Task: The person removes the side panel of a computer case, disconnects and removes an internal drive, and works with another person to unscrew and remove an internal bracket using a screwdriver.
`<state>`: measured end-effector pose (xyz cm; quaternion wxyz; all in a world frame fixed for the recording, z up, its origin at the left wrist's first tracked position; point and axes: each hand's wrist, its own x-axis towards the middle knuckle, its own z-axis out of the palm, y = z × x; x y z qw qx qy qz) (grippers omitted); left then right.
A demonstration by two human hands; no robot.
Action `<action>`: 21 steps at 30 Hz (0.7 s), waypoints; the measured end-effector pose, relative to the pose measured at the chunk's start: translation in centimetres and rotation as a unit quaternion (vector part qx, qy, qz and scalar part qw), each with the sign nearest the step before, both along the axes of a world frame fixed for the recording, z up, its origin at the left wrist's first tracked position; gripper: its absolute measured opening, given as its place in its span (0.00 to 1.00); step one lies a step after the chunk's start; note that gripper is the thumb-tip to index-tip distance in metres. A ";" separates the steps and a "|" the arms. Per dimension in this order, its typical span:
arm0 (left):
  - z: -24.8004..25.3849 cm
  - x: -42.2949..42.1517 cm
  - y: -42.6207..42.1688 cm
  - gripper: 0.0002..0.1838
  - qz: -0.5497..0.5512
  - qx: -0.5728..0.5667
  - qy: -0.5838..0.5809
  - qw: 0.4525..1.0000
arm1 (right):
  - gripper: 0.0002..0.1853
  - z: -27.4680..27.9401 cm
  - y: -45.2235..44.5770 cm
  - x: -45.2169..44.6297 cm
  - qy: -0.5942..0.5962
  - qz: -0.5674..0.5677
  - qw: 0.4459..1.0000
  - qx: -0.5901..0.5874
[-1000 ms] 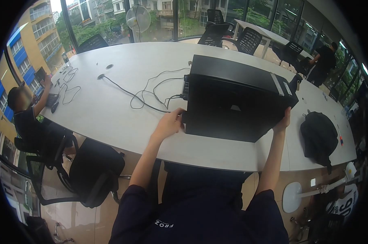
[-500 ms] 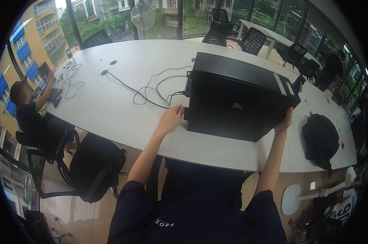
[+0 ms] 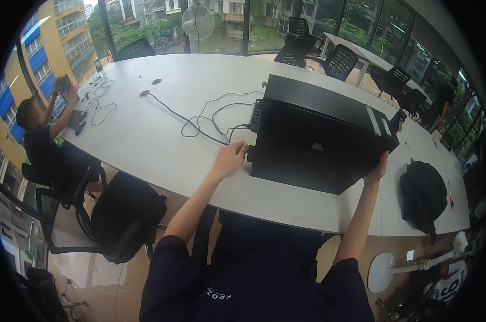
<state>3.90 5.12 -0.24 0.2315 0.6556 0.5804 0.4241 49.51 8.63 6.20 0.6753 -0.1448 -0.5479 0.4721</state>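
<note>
A black computer tower (image 3: 307,150) lies on its side on the white table (image 3: 162,147) in front of me. My left hand (image 3: 232,158) is at its rear edge, fingers pinched on the end of a thick dark power cable (image 3: 186,121). That cable runs from a round table grommet (image 3: 144,94); its plug is hidden by my fingers. My right hand (image 3: 377,168) grips the tower's opposite, front end at the lower corner, some fingers out of sight. Other thin cables (image 3: 218,111) trail from the rear of the tower.
A black backpack (image 3: 422,196) rests on the table at right. At far left, a seated person (image 3: 41,131) holds up a dark device near a mouse (image 3: 80,127). An office chair (image 3: 127,214) stands by the near left edge, a white fan (image 3: 382,272) at lower right.
The view has shifted slightly, moving the scene a little right. Both my hands keep their places at the tower. The seated person at left now has both hands up at the device.
</note>
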 end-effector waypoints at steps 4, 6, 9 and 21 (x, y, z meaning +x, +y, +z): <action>0.6 0.1 -0.1 0.22 -0.002 0.002 -0.006 1.000 | 0.34 -0.1 0.1 -0.2 0.009 -0.027 1.000 0.000; 0.5 0.1 -0.3 0.22 -0.001 -0.015 -0.017 1.000 | 0.34 -0.2 0.2 0.1 0.021 -0.007 1.000 -0.011; 0.3 0.3 -0.7 0.22 0.004 -0.022 -0.022 1.000 | 0.34 -0.6 0.4 0.5 0.012 -0.021 1.000 -0.014; 0.4 0.9 -0.8 0.22 0.051 0.014 0.033 0.998 | 0.34 -0.4 0.3 0.1 0.024 -0.031 0.999 -0.012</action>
